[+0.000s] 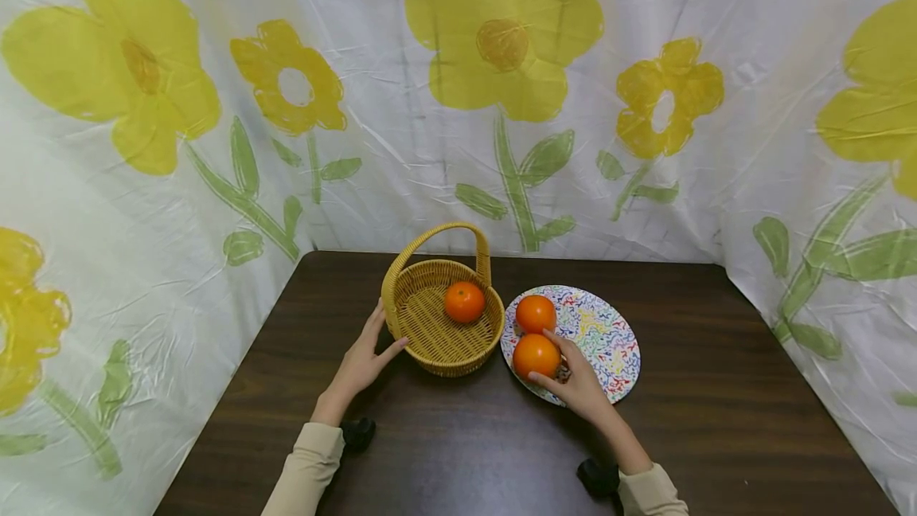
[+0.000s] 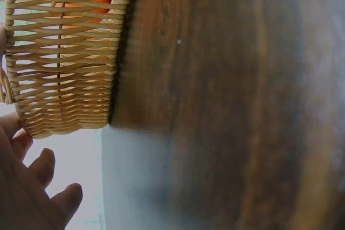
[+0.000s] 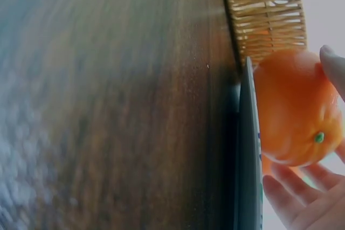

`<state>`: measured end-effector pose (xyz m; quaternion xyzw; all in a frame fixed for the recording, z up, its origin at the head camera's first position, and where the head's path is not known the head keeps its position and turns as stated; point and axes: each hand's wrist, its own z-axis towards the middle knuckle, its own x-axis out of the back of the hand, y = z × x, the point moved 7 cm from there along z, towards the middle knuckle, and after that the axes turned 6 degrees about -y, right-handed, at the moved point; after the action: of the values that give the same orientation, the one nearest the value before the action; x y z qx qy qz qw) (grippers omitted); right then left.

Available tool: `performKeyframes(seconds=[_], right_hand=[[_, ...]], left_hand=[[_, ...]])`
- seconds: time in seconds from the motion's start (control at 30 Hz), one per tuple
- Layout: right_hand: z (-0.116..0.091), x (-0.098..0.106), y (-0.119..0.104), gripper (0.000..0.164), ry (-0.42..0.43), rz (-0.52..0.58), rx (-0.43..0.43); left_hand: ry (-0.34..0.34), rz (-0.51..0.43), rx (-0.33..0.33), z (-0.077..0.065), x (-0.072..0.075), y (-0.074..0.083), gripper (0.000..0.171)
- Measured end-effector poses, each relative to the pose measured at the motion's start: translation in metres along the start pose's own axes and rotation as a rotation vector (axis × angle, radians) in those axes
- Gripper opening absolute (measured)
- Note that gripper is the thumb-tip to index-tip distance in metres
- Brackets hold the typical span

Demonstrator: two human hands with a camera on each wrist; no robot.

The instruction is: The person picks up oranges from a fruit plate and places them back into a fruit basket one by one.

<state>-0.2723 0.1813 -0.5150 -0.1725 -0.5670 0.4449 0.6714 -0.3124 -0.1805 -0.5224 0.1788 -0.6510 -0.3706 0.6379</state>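
A yellow wicker basket (image 1: 431, 347) with a tall arched handle stands on the table, holding one orange (image 1: 464, 302). My left hand (image 1: 357, 365) touches the basket's left side, thumb near the front rim and fingers spread along the outer wall. In the left wrist view, fingertips (image 2: 21, 141) meet the weave while the other fingers stay off it. Two more oranges, a rear one (image 1: 535, 314) and a front one (image 1: 536, 356), sit on the left part of a colourful patterned plate (image 1: 605, 333). My right hand (image 1: 579, 385) holds the front orange between thumb and fingers, from its right side.
The dark wooden table (image 1: 458, 452) reaches back to a white curtain (image 1: 387, 142) printed with yellow flowers. The plate lies just right of the basket. Each wrist wears a black device, one on the left (image 1: 358, 434) and one on the right (image 1: 598, 478).
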Motion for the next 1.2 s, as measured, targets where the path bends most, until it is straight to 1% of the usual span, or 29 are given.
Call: performKeyframes(seconds=[0.23, 0.3, 0.43, 0.5, 0.57, 0.73, 0.8, 0.97, 1.2], right_hand=[[0.000, -0.003, 0.004, 0.069, -0.024, 0.061, -0.068], [0.000, -0.002, -0.001, 0.068, -0.026, 0.078, -0.079], [0.000, 0.004, -0.021, 0.066, -0.023, 0.117, -0.074], [0.000, 0.006, -0.027, 0.065, -0.024, 0.141, -0.078], [0.000, 0.005, -0.024, 0.065, -0.028, 0.134, -0.087], [0.001, -0.003, -0.004, 0.066, -0.040, 0.084, -0.096], [0.002, -0.004, 0.000, 0.067, -0.040, 0.087, -0.095], [0.003, -0.004, 0.000, 0.068, -0.034, 0.117, -0.094], [0.005, -0.002, -0.006, 0.068, -0.027, 0.133, -0.061]], left_hand=[[-0.002, -0.003, 0.000, 0.000, 0.000, 0.000, 0.078], [-0.001, -0.004, -0.004, 0.000, 0.000, 0.000, 0.078], [0.002, -0.006, -0.004, 0.000, 0.001, 0.000, 0.077], [0.002, -0.005, -0.003, 0.000, 0.001, -0.001, 0.077], [0.001, -0.003, -0.002, 0.000, 0.000, -0.001, 0.077], [-0.003, -0.005, 0.002, 0.000, 0.000, -0.001, 0.077], [-0.005, -0.007, 0.003, 0.001, 0.000, -0.001, 0.076], [-0.006, -0.002, 0.001, 0.002, 0.000, 0.000, 0.076], [-0.004, -0.002, 0.002, 0.000, -0.001, -0.001, 0.076]])
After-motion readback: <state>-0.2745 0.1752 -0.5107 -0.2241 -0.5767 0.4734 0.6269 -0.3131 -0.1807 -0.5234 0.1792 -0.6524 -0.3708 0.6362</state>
